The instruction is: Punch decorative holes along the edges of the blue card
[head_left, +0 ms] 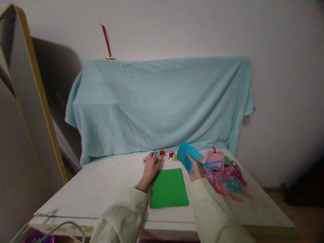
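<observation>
My right hand is closed on a sheet of blue paper, which is raised off the table and curls at its far left corner. My left hand reaches to the back of the table, its fingers curved round a small green craft punch that is partly hidden. Close by stand two red craft punches, one beside my left fingertips and another further right. A second green punch and a purple punch flank them. Between my forearms lies a stack of green paper.
Pink, blue and green punched paper scraps are heaped on the right of the white table. Tiny blue bits lie near the punches. A light blue blanket hangs behind. A yellow-framed mirror leans at left; a cable loops at front left.
</observation>
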